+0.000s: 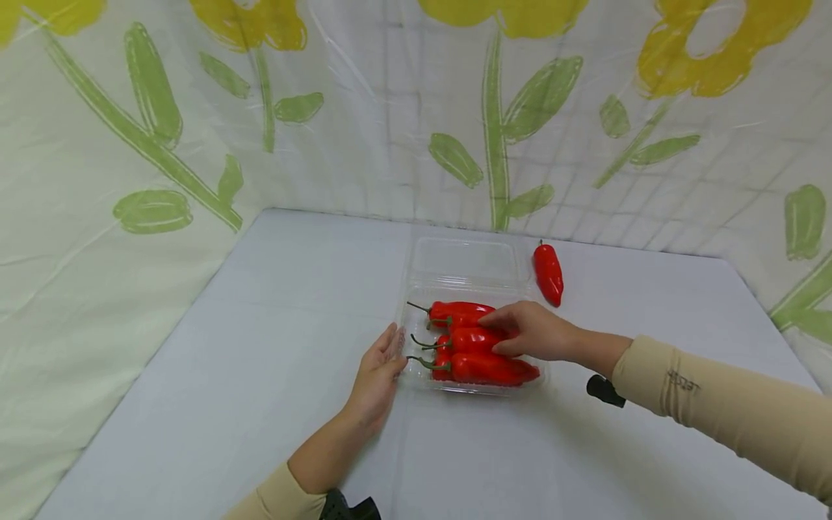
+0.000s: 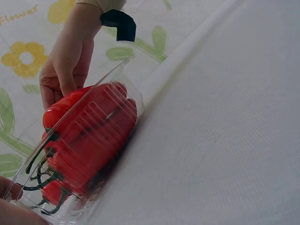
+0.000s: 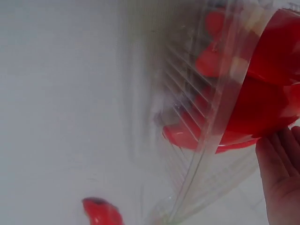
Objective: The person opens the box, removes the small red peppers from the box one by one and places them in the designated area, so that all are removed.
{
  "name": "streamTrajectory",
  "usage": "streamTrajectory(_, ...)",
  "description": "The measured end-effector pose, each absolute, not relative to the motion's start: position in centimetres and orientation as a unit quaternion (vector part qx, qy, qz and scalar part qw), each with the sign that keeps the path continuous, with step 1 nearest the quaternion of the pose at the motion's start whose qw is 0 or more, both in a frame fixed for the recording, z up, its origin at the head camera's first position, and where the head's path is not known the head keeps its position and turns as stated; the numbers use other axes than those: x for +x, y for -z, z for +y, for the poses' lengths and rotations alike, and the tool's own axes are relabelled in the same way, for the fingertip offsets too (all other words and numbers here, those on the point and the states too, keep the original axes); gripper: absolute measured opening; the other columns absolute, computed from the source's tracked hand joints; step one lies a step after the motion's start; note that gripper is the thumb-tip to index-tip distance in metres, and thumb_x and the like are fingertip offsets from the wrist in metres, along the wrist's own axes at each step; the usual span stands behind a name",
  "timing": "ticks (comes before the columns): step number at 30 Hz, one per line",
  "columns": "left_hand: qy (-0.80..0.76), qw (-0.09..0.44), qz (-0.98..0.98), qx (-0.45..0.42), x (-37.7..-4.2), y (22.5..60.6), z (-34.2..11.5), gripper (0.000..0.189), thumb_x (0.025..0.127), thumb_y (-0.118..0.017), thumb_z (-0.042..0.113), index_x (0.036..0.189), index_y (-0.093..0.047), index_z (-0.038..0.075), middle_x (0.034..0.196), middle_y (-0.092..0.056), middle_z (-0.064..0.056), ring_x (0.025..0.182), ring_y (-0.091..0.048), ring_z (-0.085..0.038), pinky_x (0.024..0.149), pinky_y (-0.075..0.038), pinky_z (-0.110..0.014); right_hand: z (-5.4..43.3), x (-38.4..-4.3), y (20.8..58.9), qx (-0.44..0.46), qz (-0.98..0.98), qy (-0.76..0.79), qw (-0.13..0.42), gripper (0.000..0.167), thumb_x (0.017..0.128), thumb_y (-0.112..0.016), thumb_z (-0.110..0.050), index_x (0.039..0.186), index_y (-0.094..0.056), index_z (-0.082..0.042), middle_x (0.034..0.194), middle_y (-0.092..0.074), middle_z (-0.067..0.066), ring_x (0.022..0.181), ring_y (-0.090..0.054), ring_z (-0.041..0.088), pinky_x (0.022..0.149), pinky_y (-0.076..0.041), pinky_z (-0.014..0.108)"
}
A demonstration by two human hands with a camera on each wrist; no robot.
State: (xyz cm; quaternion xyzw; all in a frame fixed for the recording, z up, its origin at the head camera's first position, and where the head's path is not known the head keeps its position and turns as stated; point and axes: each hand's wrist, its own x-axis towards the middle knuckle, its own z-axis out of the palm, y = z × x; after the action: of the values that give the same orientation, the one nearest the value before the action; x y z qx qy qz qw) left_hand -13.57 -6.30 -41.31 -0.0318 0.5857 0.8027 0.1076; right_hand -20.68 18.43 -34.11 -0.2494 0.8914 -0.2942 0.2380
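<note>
Several glossy red peppers with green stems lie heaped in a clear plastic clamshell box, its lid folded back behind it. My left hand grips the box's left rim; thumb and a fingertip show at that rim in the left wrist view. From the right, my right hand reaches over the box and holds an upper red pepper between thumb and fingers. In the right wrist view, the fingers lie against a pepper above the box wall. Lower peppers are partly hidden beneath the upper ones.
One more red pepper lies on the white table, right of the lid. A sheet with yellow flowers and green leaves hangs along the table's back and left edges. Dark wrist cameras sit under both sleeves.
</note>
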Motion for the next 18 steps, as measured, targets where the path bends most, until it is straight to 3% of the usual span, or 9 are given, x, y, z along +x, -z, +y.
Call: streamTrajectory(18, -0.802, 0.105, 0.587, -0.035, -13.6, 41.2, -6.3, 0.061, 0.091, -0.03, -0.01, 0.147, -0.006, -0.005, 0.155, -0.009, -0.02, 0.145, -0.006, -0.031, 0.117, -0.008, -0.047, 17.5, -21.3, 34.9, -0.246, 0.885, 0.295, 0.265, 0.048, 0.079, -0.071, -0.011, 0.125, -0.058, -0.008, 0.118, -0.061, 0.01, 0.109, -0.055, 0.025, 0.082, -0.056, 0.034)
